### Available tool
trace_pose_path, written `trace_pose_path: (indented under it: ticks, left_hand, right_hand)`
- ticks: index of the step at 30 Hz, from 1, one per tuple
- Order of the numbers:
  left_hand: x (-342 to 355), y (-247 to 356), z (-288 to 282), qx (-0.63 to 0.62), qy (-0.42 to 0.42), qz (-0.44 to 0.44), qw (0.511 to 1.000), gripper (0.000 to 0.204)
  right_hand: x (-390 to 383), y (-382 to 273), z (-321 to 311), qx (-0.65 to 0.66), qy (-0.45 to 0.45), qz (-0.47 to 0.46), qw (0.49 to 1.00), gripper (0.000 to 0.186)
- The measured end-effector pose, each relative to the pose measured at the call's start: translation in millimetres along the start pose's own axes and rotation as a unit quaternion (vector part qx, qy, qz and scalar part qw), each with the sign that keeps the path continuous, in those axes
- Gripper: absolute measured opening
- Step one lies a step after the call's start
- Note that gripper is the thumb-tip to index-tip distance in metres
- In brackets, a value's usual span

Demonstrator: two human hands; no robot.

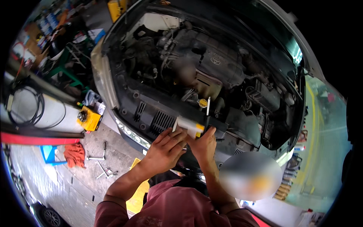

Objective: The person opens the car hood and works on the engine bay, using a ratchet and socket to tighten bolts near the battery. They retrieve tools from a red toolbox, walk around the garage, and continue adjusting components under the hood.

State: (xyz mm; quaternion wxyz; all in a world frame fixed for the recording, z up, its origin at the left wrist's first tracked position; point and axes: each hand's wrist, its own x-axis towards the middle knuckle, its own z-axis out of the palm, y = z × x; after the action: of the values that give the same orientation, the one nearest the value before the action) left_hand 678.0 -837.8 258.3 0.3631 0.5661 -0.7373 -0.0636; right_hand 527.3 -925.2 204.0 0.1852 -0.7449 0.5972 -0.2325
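Over the front edge of an open car engine bay, both my hands are close together. Closed fingers of my left hand (166,148) grip a small white box (188,126) with a yellow end, from below and its left side. My right hand (203,145) is closed just beside it, thumb up, its fingers partly hidden near the box. A thin light-coloured rod (208,106) rises from by the right thumb and seems held there; its exact kind is unclear. Behind the hands lie a yellow filler cap (203,103) and the dark engine cover (217,53).
On the left floor lie metal wrenches (102,153), a red cloth (75,154) and a blue stand (48,154). A yellow machine (89,118) stands near the fender; coiled black hose (26,106) hangs beyond. Car battery (264,94) sits at the bay's right.
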Motion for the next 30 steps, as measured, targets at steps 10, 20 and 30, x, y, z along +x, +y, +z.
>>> trace_pose_path:
  ticks: [10, 20, 30]
  left_hand:
    - [14.3, -76.3, 16.1, -0.302, -0.050, -0.135, 0.943, 0.021]
    - [46.2, -29.2, 35.3, 0.107, -0.189, 0.086, 0.972, 0.010]
    - [65.8, -7.8, 81.7, 0.349, -0.451, 0.163, 0.805, 0.014]
  right_hand:
    - [4.1, 6.9, -16.8, 0.090, -0.028, 0.140, 0.986, 0.039]
    - [-4.8, 24.2, -3.9, 0.049, -0.032, 0.073, 0.996, 0.042]
    - [-14.1, 30.9, -0.2, 0.059, -0.002, 0.115, 0.992, 0.034]
